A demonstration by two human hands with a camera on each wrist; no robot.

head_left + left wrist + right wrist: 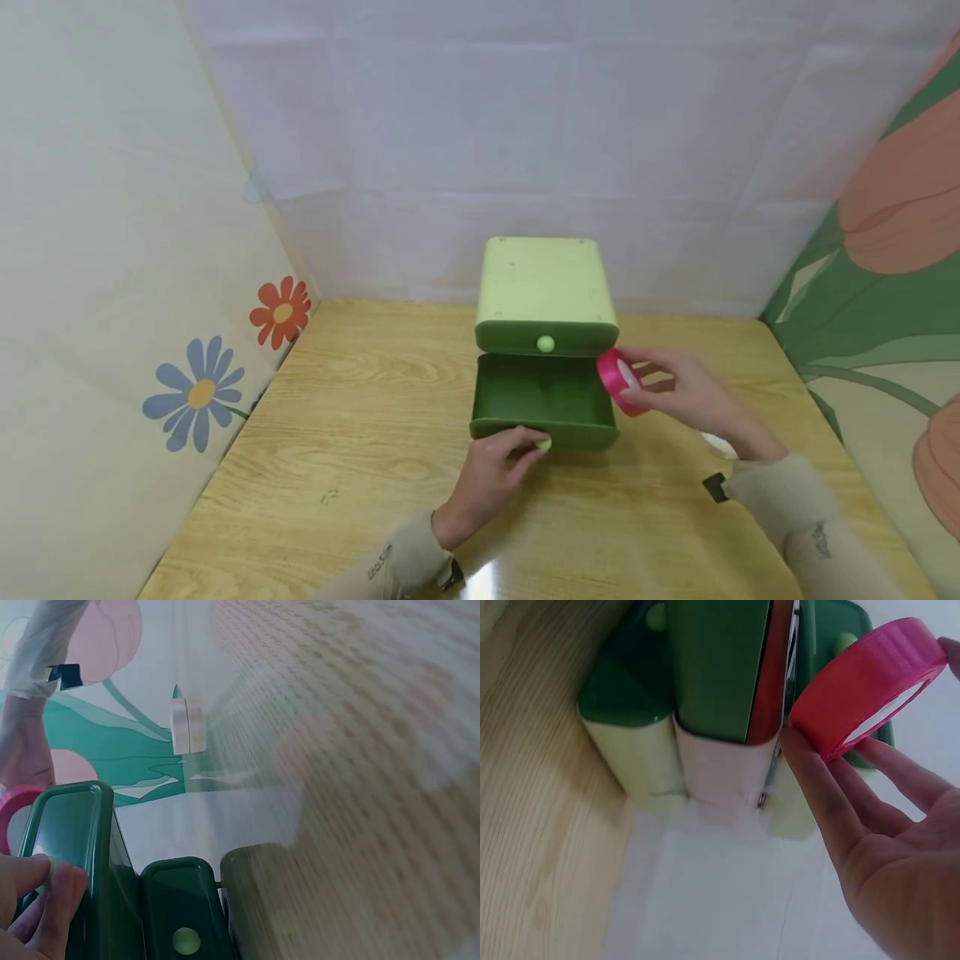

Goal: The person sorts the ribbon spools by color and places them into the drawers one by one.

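Here's the left grip [491, 471], pinching the light-green knob [543, 444] of the lower drawer [581, 437], which stands open from the small green cabinet [547, 279] on the worktop [360, 400]! And the right grip [690, 396] has the pink ribbon roll [870, 679] between thumb and fingers, just by the drawer's right edge; upper drawer [510, 338] closed.

I see pale beige sleeves [783, 500] at seven and four o'clock, each with dark lettering [821, 540], a black tab [716, 487].
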